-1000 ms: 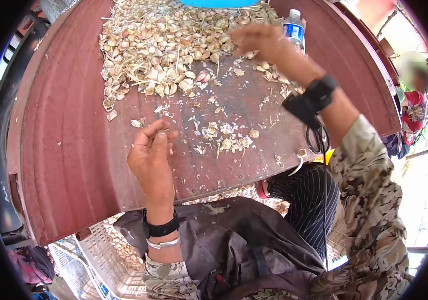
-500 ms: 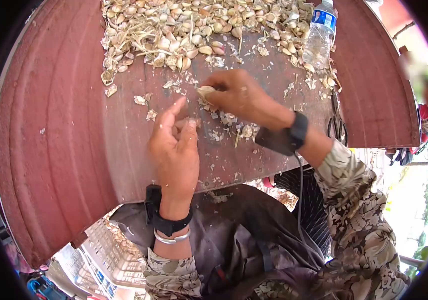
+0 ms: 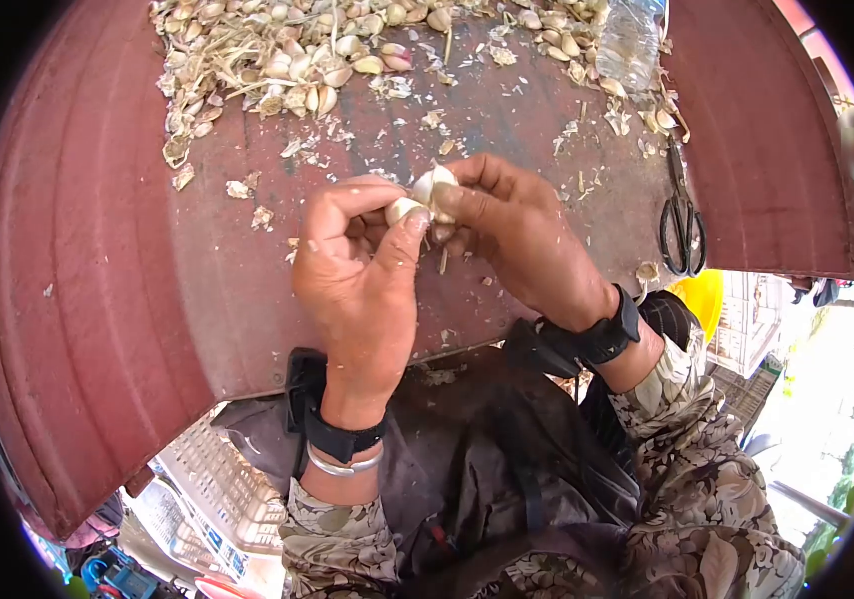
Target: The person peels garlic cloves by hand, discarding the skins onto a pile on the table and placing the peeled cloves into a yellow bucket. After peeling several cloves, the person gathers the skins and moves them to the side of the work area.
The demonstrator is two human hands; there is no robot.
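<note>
Close together over the middle of the red table (image 3: 237, 329), both of my hands are closed on garlic. My left hand (image 3: 362, 260) pinches a pale garlic clove (image 3: 401, 211) between thumb and fingers. Right beside it, my right hand (image 3: 517, 225) grips a white piece of a garlic bulb (image 3: 434, 184), thumb pressed on its side. The two pieces meet at my fingertips, and my fingers partly hide them. Flakes of dry garlic skin (image 3: 302, 150) lie on the tabletop around my hands.
Beyond my hands spreads a large pile of garlic cloves (image 3: 287, 60). A clear plastic bottle (image 3: 630, 45) lies at its right end. Black-handled scissors (image 3: 683, 230) rest near the right edge. Below the table at left stands a white plastic crate (image 3: 217, 469).
My right hand has come down and toward my left hand with the garlic. My left hand, apart and partly open before, has closed on a clove. The view has tilted slightly downward.
</note>
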